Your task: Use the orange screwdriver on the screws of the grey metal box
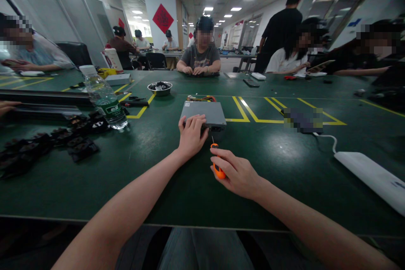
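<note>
A grey metal computer power supply lies on the green table, a bundle of coloured wires behind it. My left hand grips its near left part, fingers on top and thumb by the front face. In my right hand is a screwdriver with an orange and black handle. Its thin shaft points up toward the front face of the power supply, near the socket. Whether the tip touches a screw is too small to tell.
Left of me stand a water bottle and black plastic parts. Beyond is a metal bowl of small parts. To my right lie a blurred dark device and a white power bank-like case, joined by a cable. A person sits opposite.
</note>
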### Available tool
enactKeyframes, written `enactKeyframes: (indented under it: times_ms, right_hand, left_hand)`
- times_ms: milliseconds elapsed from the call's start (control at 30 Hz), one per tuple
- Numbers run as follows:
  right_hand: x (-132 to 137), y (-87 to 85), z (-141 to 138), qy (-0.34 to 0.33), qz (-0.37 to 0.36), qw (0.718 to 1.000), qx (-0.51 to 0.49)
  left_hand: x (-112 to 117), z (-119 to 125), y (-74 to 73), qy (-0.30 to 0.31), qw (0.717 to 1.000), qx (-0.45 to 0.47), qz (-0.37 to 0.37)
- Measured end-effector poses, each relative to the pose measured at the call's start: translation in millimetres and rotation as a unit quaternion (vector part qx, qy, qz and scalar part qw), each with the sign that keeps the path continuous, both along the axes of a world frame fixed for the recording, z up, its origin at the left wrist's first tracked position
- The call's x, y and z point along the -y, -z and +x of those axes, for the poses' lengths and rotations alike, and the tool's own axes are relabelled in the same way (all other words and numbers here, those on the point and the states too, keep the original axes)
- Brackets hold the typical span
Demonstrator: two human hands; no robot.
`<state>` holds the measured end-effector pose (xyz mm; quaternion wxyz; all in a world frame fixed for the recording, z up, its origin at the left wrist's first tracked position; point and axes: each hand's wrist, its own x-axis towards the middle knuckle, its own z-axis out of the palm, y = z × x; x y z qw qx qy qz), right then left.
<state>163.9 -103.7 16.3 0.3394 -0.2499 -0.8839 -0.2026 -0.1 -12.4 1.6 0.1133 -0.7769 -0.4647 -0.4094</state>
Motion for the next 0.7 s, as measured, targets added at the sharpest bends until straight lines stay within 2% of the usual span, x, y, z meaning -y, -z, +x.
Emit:
enactKeyframes:
  times_ms: [200,300,533,700]
  right_hand:
    - [-5.2,-5.8,2.8,0.042,0.11,0.993,-0.022]
    - [-5.1,-7.6,2.0,0.044,0.108,0.993,-0.017]
    - [-2.8,0.2,0.4,0.009,0.047,0.999,0.023]
    - [-6.0,-3.7,0.7,0.016,0.106,0.994,-0.019]
  left_hand:
    - [-0.6,0.4,0.7,-0.003,1.0,0.002,-0.001]
    - [-1.2,0.3,1.3,-0.003,1.0,0.004,-0.003]
    - [-0.1,0.1,0.3,0.0,1.0,0.003,-0.006]
    - [0.0,0.5,0.3,0.001,1.0,0.005,-0.004]
